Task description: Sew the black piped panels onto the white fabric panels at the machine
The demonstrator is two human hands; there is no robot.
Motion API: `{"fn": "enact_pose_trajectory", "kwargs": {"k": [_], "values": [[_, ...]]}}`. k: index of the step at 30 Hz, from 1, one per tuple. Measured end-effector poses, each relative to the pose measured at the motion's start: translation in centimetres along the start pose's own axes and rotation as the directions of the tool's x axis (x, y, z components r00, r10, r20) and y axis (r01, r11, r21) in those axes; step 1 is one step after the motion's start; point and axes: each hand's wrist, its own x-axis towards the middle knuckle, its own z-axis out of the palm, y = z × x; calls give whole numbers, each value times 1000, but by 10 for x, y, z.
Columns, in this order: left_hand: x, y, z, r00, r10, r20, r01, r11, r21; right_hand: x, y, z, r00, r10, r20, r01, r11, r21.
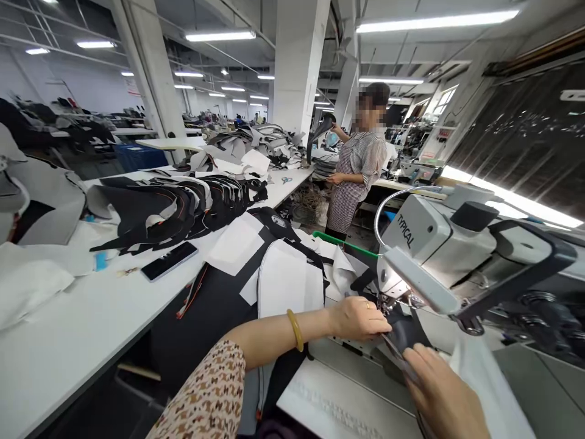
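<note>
My left hand (359, 318), a yellow bangle on its wrist, is closed on the edge of a dark fabric piece (404, 329) close to the needle area of a sewing machine (425, 238). Nearer to me, my right hand (445, 384) grips the same dark piece, its fingers curled over a narrow strip of it. The machine's lamp lights the spot just behind my left hand. Past my left forearm lies a white panel with a dark edge (287, 277). How the fabric sits under the presser foot is hidden.
Stacked dark cut pieces (183, 204) and a phone (169, 261) lie on the white table (91, 329) to the left. A green-rimmed bin (350, 244) stands behind the machine bed. Beyond it, a co-worker (354, 177) in a checked apron holds dark pieces. Small scissors (286, 180) lie farther back.
</note>
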Motion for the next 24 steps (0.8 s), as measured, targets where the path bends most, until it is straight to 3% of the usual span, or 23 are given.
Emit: {"fn": "enact_pose_trajectory", "kwargs": {"k": [3,5,10,13,15,21,24], "values": [[1,-1,-2,996,-68,-60,54,976,-213,15,0,-16,980,-157,-122,150,987,-62],[2,1,-2,994,-104,-38,92,966,-240,25,-3,-24,965,-211,-157,201,976,-81],[9,10,9,956,-293,3,281,915,-288,36,-13,-29,970,-171,-172,151,981,-124],[10,13,16,934,-355,-36,327,891,-315,36,-15,-27,968,-173,-183,149,979,-139],[7,12,19,942,-326,-87,286,908,-305,34,-15,-25,971,-170,-169,149,980,-131],[-2,2,18,979,-46,-199,4,979,-205,27,-19,-23,973,-187,-132,177,981,-86],[-1,1,19,980,0,-200,-32,987,-156,26,-21,-21,975,-190,-115,185,981,-56]]}}
